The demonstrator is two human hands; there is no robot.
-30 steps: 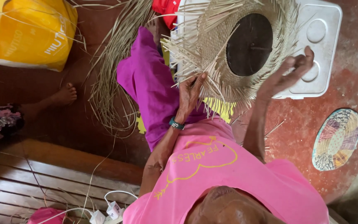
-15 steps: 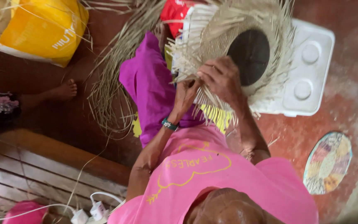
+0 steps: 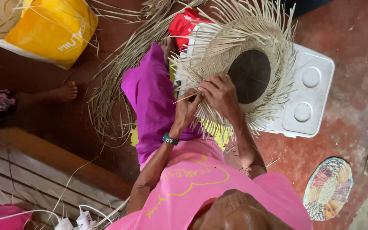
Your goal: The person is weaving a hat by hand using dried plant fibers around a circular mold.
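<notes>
Red-brown floor (image 3: 346,51), worn and blotchy. On it a white plastic box (image 3: 311,98), rounded corners, two round dimples in the lid. Against the box leans a round straw mat (image 3: 235,47), half woven: tight pale weave ring around a dark round centre, loose flat strips sticking out all around the edge like a fringe. A heap of loose straw strips (image 3: 116,85) lies on the floor to the left, long, thin, curved. Yellow plastic bag (image 3: 47,30) top left, shiny and crumpled. Red packet (image 3: 184,23) behind the box corner. Small round multicoloured woven disc (image 3: 328,189) lower right on the floor. Another person's bare foot (image 3: 64,91) at left, well apart.

Left hand (image 3: 187,108), arm bent up from the elbow, teal bracelet at the wrist, fingers pinched together on straw strips at the mat's lower-left rim. Right hand (image 3: 220,93) just beside it, palm down over the weave, fingers curled and pressing on the mat's strips, touching the left hand. Person wears a pink shirt, purple cloth over the leg.
</notes>
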